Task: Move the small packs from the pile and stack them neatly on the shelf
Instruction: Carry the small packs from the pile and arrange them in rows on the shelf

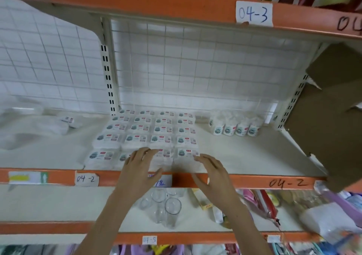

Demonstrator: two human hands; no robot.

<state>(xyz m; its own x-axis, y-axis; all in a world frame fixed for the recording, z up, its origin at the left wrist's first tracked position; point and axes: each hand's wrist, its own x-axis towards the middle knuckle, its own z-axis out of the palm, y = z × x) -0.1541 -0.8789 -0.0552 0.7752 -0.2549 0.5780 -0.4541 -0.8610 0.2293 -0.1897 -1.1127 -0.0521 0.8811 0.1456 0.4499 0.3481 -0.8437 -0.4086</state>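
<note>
Already, the front row of packs point(164, 155) at the centre of the shelf point(244, 157) is touched by the flat-fingered left hand point(142, 161) and right hand point(210, 166), so a hard nudge could be expected to skew the neat grid.

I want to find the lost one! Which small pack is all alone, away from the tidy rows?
The lone small pack far left on the shelf, lying by the white pile; the other packs sit in neat rows.
</note>
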